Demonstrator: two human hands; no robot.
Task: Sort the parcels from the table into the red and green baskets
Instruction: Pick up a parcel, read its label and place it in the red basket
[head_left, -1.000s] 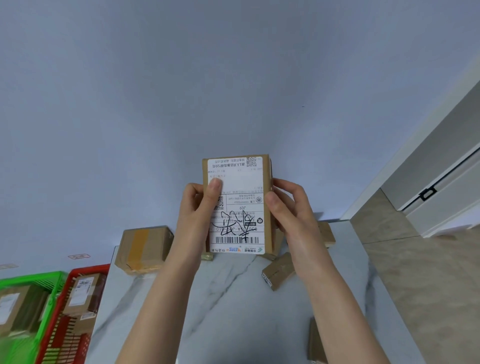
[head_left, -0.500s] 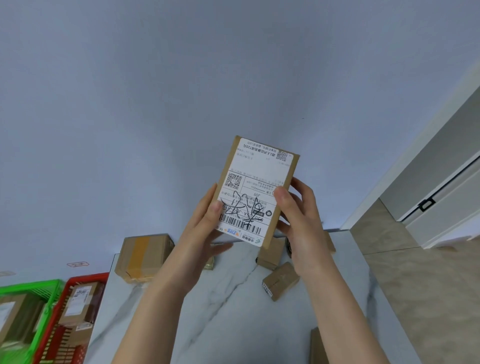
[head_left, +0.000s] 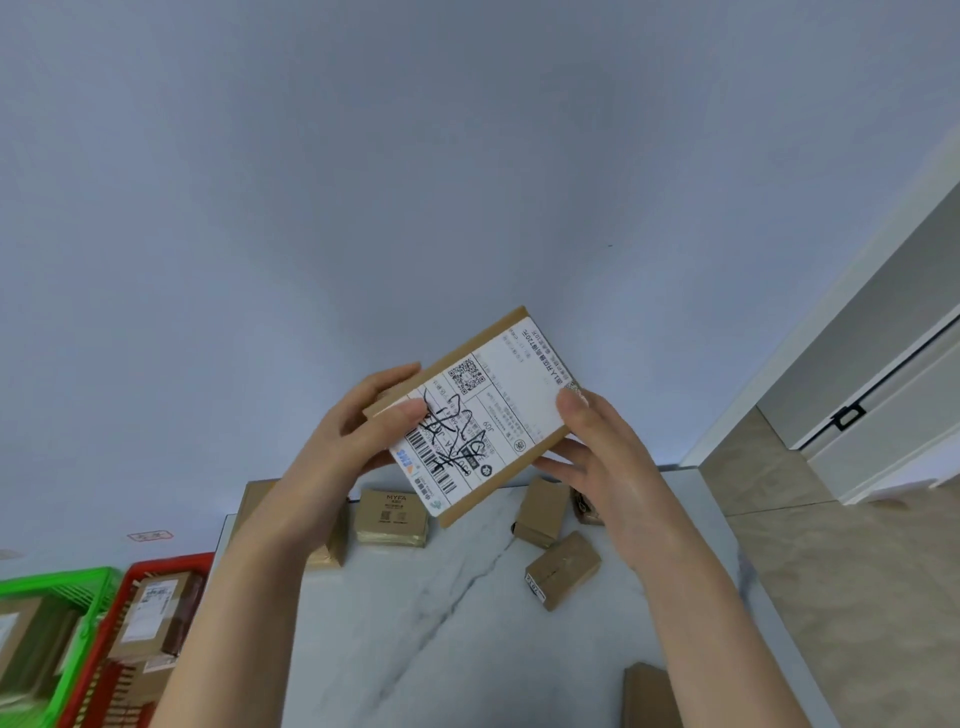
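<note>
Both hands hold one flat parcel (head_left: 511, 395) aloft at the centre of the frame, above the far end of the table (head_left: 441, 634). On the left hand (head_left: 358, 431), the thumb presses on the printed face near the lower-left corner and the fingers curl behind the back. On the right hand (head_left: 608, 457), the thumb rests on the right corner and the fingers spread under the lower-right edge.

The parcel is a thin rectangular cardboard box, held tilted. Its facing side is almost covered by a white label (head_left: 519, 374) with a barcode, a square code and a black pen scrawl.

Judged handling: light and stiff. The smooth label paper may be slightly slippery, so the bare cardboard edges and corners offer the better hold. One hand across the short side should suffice for a drop into a basket.

The table has a glossy, pale marble-patterned top with grey veins. It carries several small brown boxes (head_left: 563, 569), some of them taped.

At the lower left of the frame, the red basket (head_left: 171, 564) and the green basket (head_left: 67, 577) stand side by side. Both have plastic lattice walls, and each holds brown parcels.
</note>
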